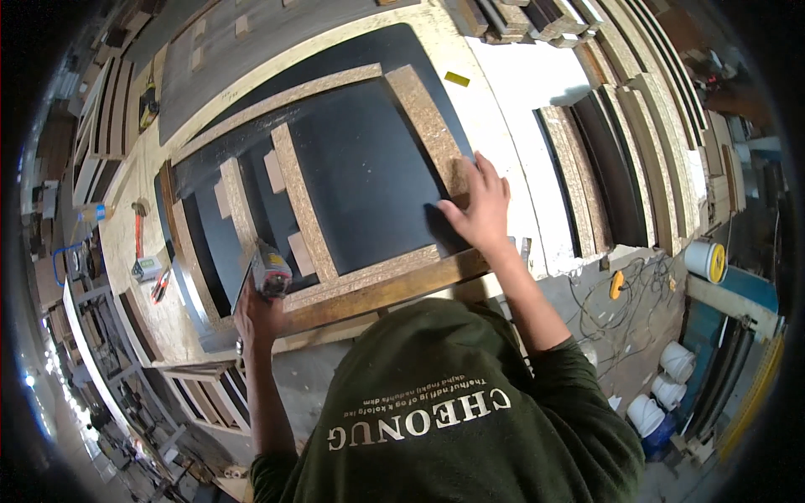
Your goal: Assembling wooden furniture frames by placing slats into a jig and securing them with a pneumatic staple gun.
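A frame of particle-board strips lies on a black panel (360, 176) on the bench. My left hand (258, 314) is closed round a grey and red nail gun (271, 275), at the near end of a short crosspiece (241, 197). Another crosspiece (302, 201) runs parallel to it on the right, with small wood blocks (299, 253) beside it. My right hand (482, 205) is spread, thumb apart from the fingers, at the near end of the right side strip (426, 126). Along the frame's near edge runs a brown wooden bar (386, 289).
A hammer (139, 230), pliers (160, 285) and a tape measure (149, 105) lie on the left. Stacked boards (616, 168) stand to the right, and more strips (537, 18) lie at the back. A yellow piece (457, 79) rests beyond the frame. Cables (599, 306) and buckets (646, 415) are lower right.
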`<move>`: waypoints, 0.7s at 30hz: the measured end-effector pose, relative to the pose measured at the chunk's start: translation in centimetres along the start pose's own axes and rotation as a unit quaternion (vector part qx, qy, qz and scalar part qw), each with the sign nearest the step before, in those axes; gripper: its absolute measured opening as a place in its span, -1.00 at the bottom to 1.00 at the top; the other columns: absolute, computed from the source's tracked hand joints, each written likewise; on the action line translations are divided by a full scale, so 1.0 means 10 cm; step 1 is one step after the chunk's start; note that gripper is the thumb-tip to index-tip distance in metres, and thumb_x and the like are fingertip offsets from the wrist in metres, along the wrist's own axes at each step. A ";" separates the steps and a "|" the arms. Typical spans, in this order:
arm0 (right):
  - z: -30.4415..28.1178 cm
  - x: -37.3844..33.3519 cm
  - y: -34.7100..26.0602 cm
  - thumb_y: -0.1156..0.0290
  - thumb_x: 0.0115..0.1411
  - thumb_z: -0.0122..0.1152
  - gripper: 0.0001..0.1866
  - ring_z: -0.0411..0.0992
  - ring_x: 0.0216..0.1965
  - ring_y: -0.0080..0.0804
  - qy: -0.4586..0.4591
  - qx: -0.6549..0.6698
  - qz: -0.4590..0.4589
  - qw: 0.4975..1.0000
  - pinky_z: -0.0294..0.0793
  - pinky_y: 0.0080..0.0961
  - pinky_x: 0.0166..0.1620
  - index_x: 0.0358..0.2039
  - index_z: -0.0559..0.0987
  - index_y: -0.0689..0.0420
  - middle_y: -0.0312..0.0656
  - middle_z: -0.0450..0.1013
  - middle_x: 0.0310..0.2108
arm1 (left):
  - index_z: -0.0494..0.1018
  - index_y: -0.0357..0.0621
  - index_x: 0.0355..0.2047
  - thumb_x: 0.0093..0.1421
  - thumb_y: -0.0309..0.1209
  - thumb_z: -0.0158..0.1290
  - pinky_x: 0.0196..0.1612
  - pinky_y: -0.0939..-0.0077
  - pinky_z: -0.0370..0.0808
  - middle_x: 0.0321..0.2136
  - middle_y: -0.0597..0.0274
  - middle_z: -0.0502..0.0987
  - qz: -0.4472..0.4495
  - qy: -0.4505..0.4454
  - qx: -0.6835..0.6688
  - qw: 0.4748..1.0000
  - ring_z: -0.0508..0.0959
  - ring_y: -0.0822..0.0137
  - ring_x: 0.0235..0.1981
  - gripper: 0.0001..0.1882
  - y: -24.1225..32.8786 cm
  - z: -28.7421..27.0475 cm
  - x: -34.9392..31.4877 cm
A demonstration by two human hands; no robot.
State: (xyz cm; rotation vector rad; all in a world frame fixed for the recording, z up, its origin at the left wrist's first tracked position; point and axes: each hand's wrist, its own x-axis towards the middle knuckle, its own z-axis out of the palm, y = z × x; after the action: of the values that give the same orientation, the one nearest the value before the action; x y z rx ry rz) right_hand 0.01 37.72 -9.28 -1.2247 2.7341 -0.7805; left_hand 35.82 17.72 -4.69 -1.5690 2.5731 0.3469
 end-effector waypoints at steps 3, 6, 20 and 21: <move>0.01 -0.08 0.24 0.05 -0.08 0.37 -0.19 0.28 0.03 -0.01 -0.070 0.047 0.061 0.995 0.30 -0.20 0.08 0.13 0.32 0.20 0.07 0.29 0.04 | 0.32 -0.18 0.07 -0.07 -0.40 0.19 0.04 0.21 0.37 -0.07 -0.03 0.43 0.080 -0.030 0.027 0.996 0.42 -0.03 0.00 -0.37 0.24 -0.13 0.01; 0.06 -0.06 0.22 0.05 -0.11 0.37 -0.23 0.25 0.06 -0.02 -0.074 0.046 0.101 0.991 0.25 -0.20 0.12 0.08 0.39 0.19 0.05 0.28 0.05 | 0.37 -0.14 0.04 -0.04 -0.40 0.17 0.04 0.24 0.38 -0.09 0.00 0.43 0.159 0.057 -0.005 0.986 0.44 0.03 -0.03 -0.43 0.62 -0.20 0.20; 0.21 -0.32 -0.09 0.01 -0.05 0.29 -0.29 0.06 0.28 -0.10 -0.105 0.084 -0.044 0.990 -0.01 0.07 0.25 0.07 0.41 0.14 -0.12 0.21 0.19 | -0.01 -0.12 0.29 0.05 -0.18 0.12 0.27 -0.14 -0.07 0.26 -0.21 -0.04 0.236 0.065 -0.119 0.962 -0.02 -0.13 0.30 -0.15 2.63 1.12 1.04; 0.12 -0.37 -0.03 0.04 -0.02 0.27 -0.39 0.05 0.30 -0.16 -0.138 0.093 -0.051 0.985 -0.01 0.06 0.27 0.02 0.47 0.08 -0.19 0.22 0.20 | 0.00 -0.11 0.29 0.05 -0.21 0.11 0.26 -0.20 -0.09 0.26 -0.21 -0.04 0.241 0.080 -0.139 0.957 -0.03 -0.13 0.30 -0.16 2.65 1.14 1.06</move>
State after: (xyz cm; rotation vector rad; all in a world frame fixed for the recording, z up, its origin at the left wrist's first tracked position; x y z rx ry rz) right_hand 2.99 39.68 -10.76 -1.3276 2.3399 -0.7892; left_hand 7.15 23.02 -14.28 -1.0429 3.1359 0.6739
